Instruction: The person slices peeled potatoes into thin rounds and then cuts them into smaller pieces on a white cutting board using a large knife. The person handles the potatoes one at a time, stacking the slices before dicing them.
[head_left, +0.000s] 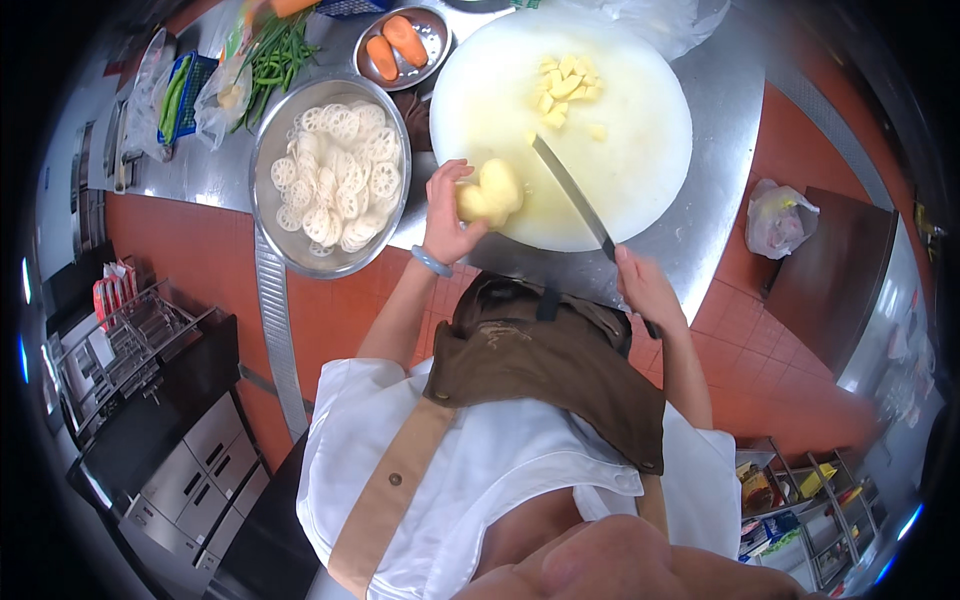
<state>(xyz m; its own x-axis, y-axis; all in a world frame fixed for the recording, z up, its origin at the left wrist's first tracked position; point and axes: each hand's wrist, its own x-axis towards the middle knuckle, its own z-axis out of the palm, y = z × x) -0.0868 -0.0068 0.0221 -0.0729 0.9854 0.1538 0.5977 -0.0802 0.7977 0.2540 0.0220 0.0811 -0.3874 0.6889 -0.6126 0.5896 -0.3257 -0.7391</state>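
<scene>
My left hand grips a peeled, lumpy potato at the near left edge of a round white cutting board. Whether it is one knobbly potato or two pieces pressed together I cannot tell. In my right hand is the black handle of a long knife. Its blade slants up and left across the board, with a small yellow bit at the tip. Beyond the tip lies a heap of cut potato chunks, and one loose chunk sits just apart from it.
A steel bowl of sliced lotus root stands left of the board, near the table edge. Behind it are peeled carrots in a steel dish, green chillies and a blue basket. Clear plastic lies at the board's far side.
</scene>
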